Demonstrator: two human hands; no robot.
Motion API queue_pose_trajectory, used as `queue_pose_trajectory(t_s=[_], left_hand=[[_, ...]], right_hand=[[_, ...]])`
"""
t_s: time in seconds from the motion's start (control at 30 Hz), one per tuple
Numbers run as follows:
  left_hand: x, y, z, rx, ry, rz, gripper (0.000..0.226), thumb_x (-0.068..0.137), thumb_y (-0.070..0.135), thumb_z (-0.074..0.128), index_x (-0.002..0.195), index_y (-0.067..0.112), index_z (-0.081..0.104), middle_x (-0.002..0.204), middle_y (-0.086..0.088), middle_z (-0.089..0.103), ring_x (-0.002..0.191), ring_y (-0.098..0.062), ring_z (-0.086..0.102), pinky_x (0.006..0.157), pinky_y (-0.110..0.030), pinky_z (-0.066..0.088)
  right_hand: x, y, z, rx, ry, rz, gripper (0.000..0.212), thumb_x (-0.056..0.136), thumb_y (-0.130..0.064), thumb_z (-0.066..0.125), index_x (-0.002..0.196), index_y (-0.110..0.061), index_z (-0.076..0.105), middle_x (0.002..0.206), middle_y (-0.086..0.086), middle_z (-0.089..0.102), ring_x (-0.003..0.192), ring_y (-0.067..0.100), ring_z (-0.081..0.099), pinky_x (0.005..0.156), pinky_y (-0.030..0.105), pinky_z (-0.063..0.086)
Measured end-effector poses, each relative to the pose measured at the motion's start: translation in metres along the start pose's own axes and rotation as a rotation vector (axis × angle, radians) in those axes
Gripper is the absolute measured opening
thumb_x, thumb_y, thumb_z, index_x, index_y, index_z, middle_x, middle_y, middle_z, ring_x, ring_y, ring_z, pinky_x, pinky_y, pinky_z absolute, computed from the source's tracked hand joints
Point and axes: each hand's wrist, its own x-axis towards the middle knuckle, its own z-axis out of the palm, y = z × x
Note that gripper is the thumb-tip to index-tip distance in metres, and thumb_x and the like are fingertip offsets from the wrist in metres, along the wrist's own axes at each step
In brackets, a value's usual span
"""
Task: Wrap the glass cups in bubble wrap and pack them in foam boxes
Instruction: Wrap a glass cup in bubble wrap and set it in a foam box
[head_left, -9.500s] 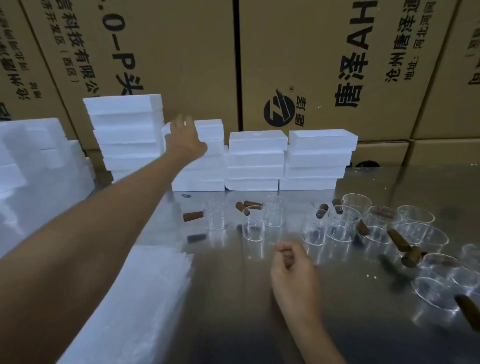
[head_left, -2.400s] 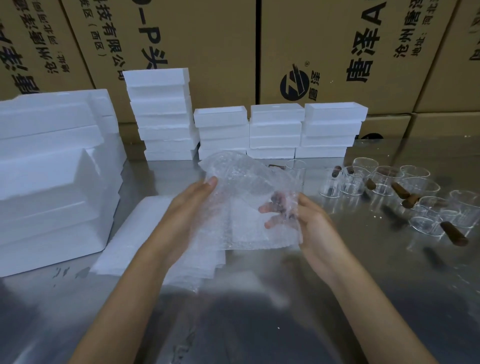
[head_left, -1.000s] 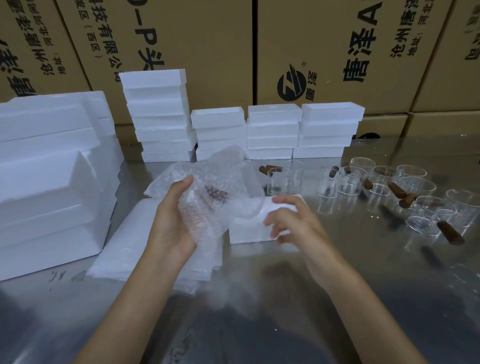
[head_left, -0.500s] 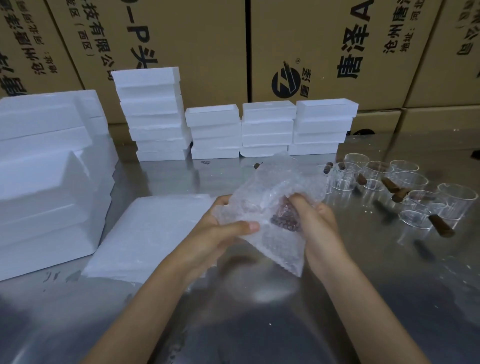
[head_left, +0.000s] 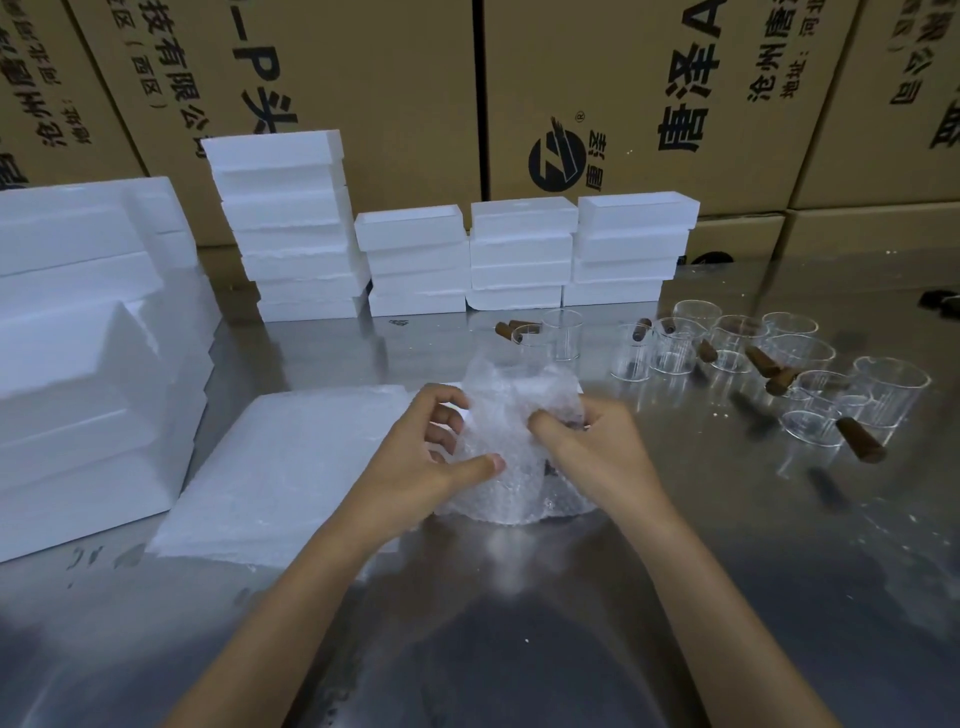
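Head view, middle of the frame: the bubble wrap bundle sits between my two hands just above the steel tabletop, its lower edge seeming to rest on the metal. Something dark shows through the wrap near my right fingers; I cannot tell what it is. My left hand grips the bundle from the left, thumb stretched across its front and fingers curled behind. My right hand pinches the wrap from the right, fingers folded into the crumpled top.

Just left of the bundle, under my left wrist, lies a flat stack of bubble wrap sheets. Behind the bundle, toward centre frame, stand two glass cups with brown wooden handles, close together. To the right of them more glass cups with brown handles are spread toward the right edge, most upright and crowded together.

Along the back, upper centre, four stacks of white foam boxes stand side by side; the leftmost is the tallest. At the left edge of the frame a large pile of bigger foam pieces rests on the tabletop. Behind everything, across the top of the frame, rise brown cardboard cartons printed with black characters and a round logo
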Motion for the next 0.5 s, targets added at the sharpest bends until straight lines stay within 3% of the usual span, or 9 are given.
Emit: queue_pose_trajectory(t_s=[0.1,0.2,0.27,0.33,0.4,0.43,0.5], left_hand=[[-0.002,-0.004,0.005,0.069,-0.029,0.049,0.034,0.068,0.038,0.079,0.098,0.042,0.063,0.090,0.006,0.061,0.073,-0.007,0.056,0.069,-0.024,0.049],[-0.005,-0.007,0.013,0.227,0.046,0.067,0.010,0.084,0.030,0.069,0.093,0.026,0.065,0.088,0.006,0.061,0.074,-0.007,0.057,0.064,-0.018,0.046],[-0.005,-0.007,0.015,0.348,0.084,0.109,0.013,0.086,0.033,0.063,0.090,0.020,0.063,0.084,0.006,0.057,0.072,-0.005,0.054,0.058,-0.014,0.040],[-0.006,-0.003,0.011,0.368,0.083,0.150,0.009,0.086,0.033,0.062,0.093,0.029,0.060,0.085,0.010,0.058,0.075,-0.001,0.055,0.057,-0.010,0.039],[-0.007,0.000,0.007,0.317,0.092,0.158,0.010,0.083,0.035,0.062,0.091,0.036,0.056,0.087,0.013,0.059,0.078,0.001,0.055,0.059,-0.010,0.040],[-0.007,0.002,0.005,0.270,0.109,0.146,0.012,0.081,0.035,0.061,0.091,0.037,0.055,0.088,0.013,0.059,0.078,0.000,0.055,0.062,-0.012,0.040],[-0.006,0.006,0.001,0.198,0.131,0.152,0.018,0.077,0.035,0.056,0.094,0.036,0.054,0.093,0.015,0.058,0.084,-0.003,0.056,0.068,-0.017,0.043]], right_hand=[[-0.005,-0.006,0.002,-0.028,-0.050,-0.072,0.008,0.083,-0.012,0.069,0.089,-0.017,0.068,0.078,-0.010,0.070,0.073,0.011,0.066,0.067,0.032,0.054],[-0.008,-0.012,0.001,0.113,0.006,-0.189,0.027,0.080,-0.012,0.066,0.099,-0.029,0.056,0.082,-0.019,0.065,0.072,0.003,0.062,0.059,0.018,0.049],[-0.007,-0.017,-0.003,0.178,0.050,-0.245,0.019,0.077,-0.017,0.061,0.096,-0.021,0.059,0.084,-0.006,0.064,0.076,0.015,0.060,0.061,0.024,0.049],[-0.008,-0.017,-0.004,0.189,0.021,-0.268,0.011,0.079,-0.019,0.057,0.086,-0.014,0.064,0.087,0.009,0.065,0.088,0.030,0.061,0.073,0.038,0.052],[-0.010,-0.012,-0.001,0.035,-0.089,-0.259,0.020,0.082,-0.027,0.051,0.070,-0.024,0.066,0.081,0.005,0.063,0.089,0.023,0.061,0.074,0.032,0.050],[-0.013,-0.008,0.002,-0.160,-0.158,-0.262,0.026,0.081,-0.034,0.046,0.062,-0.031,0.063,0.079,-0.001,0.059,0.091,0.019,0.058,0.074,0.031,0.048],[-0.016,0.000,0.005,-0.519,-0.232,-0.298,0.034,0.079,-0.046,0.036,0.052,-0.030,0.049,0.077,-0.008,0.049,0.094,0.017,0.052,0.078,0.038,0.047]])
